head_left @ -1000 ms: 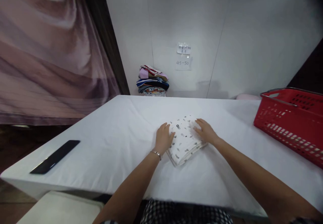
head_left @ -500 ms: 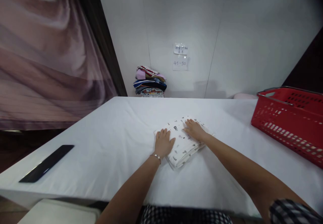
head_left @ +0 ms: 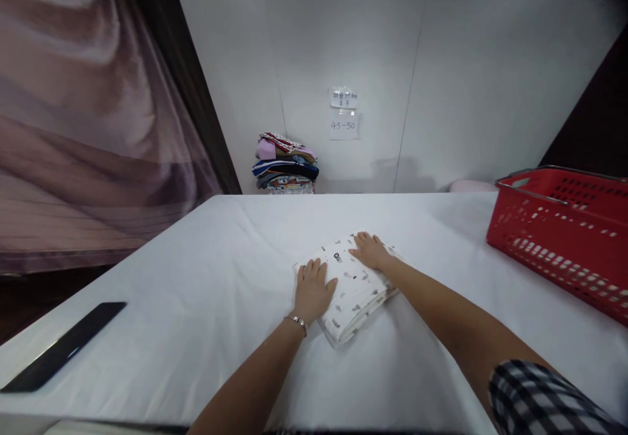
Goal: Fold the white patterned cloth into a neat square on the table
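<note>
A folded white cloth (head_left: pixel 350 294) with small grey and dark prints lies at an angle on the white-covered table (head_left: pixel 206 304). My left hand (head_left: pixel 313 291), a bracelet at its wrist, rests flat on the cloth's left corner with fingers spread. Across the far right part of the cloth lies my right hand (head_left: pixel 371 250), also flat with its fingers extended. Both palms press on top and grip nothing. Several layers show along the cloth's near edge.
At right stands a red perforated basket (head_left: pixel 559 239) with a metal handle. A flat black strip (head_left: pixel 63 347) lies at the table's left edge. Beyond the far edge is a stack of folded clothes (head_left: pixel 285 163) below paper signs (head_left: pixel 344 114). A pink curtain (head_left: pixel 88 127) hangs at left.
The view has shifted a little, so the table and its things sit slightly lower and further left. Both hands stay flat on the cloth, nearly unmoved on it.
</note>
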Demonstrator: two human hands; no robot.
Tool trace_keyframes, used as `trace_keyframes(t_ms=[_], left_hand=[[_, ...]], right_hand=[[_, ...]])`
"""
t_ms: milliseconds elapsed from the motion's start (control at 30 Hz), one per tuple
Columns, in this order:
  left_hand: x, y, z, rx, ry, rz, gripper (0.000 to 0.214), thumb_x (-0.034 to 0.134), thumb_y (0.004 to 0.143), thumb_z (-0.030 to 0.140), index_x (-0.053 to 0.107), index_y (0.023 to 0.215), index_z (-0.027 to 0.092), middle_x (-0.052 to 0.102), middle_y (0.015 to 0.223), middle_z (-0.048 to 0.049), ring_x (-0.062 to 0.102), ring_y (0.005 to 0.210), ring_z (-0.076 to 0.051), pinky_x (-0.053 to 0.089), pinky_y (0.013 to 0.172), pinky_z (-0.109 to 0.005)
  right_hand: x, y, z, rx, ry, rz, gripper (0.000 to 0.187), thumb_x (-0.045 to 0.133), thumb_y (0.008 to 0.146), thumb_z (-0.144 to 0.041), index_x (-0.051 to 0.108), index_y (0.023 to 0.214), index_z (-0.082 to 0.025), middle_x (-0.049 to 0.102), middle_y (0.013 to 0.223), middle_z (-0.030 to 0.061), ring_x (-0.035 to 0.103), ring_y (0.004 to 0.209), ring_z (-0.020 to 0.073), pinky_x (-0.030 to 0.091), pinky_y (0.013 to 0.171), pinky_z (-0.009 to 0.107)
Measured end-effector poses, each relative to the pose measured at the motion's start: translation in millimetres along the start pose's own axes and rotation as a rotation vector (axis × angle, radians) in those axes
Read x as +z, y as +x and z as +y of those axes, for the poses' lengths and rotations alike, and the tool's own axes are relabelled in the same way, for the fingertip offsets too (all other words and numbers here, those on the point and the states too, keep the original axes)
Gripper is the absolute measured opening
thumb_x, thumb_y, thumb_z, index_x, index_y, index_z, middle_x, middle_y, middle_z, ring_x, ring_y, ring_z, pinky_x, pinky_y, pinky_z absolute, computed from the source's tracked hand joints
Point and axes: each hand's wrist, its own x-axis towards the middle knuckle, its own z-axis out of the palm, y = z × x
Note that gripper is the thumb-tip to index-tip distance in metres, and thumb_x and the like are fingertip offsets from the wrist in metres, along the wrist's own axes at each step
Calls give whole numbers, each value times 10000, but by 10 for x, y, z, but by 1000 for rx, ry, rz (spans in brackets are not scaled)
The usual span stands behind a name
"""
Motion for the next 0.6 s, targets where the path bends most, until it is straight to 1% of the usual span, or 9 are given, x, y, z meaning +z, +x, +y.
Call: trace_keyframes(t_ms=[133, 200, 333, 433, 600], left_hand=[[67, -7, -23, 21, 36, 79, 473, 424, 901, 413, 541, 1278, 153, 486, 1387, -128, 389, 1314, -304, 260, 1098, -511], [89, -7, -32, 31, 46, 96, 467, 431, 898, 417, 550, 1269, 158, 494, 1381, -124, 399, 1307, -302, 272, 1093, -510], [99, -2, -37, 30, 49, 87, 473, 433, 899, 416, 545, 1271, 147, 491, 1384, -125, 396, 1307, -306, 271, 1093, -516], [91, 0, -32, 25, 39, 81, 473, 438, 897, 409, 544, 1271, 139, 490, 1383, -132, 399, 1304, -309, 269, 1094, -517], [72, -7, -15, 18, 16, 81, 461, 440, 896, 402, 542, 1272, 154, 482, 1389, -133, 386, 1314, -307, 250, 1101, -515]], right_hand=[[-49, 40, 94, 60, -5, -25, 643, 245, 929, -529, 323, 1431, -135, 199, 1545, 122, 126, 1419, 271, 131, 1113, 455], [-39, 27, 144, 82, -12, -39, 645, 235, 931, -525, 302, 1442, -138, 188, 1549, 113, 127, 1420, 267, 151, 1110, 453], [-11, 4, 177, 78, 1, -34, 644, 223, 928, -526, 284, 1448, -151, 177, 1554, 98, 127, 1422, 259, 203, 1097, 439], [-47, 15, 178, 71, 32, -65, 623, 244, 926, -517, 321, 1430, -159, 189, 1551, 101, 141, 1419, 262, 223, 1090, 435], [-103, -76, 270, 136, 16, -57, 627, 278, 920, -526, 310, 1437, -171, 165, 1556, 104, 110, 1425, 259, 157, 1111, 475]])
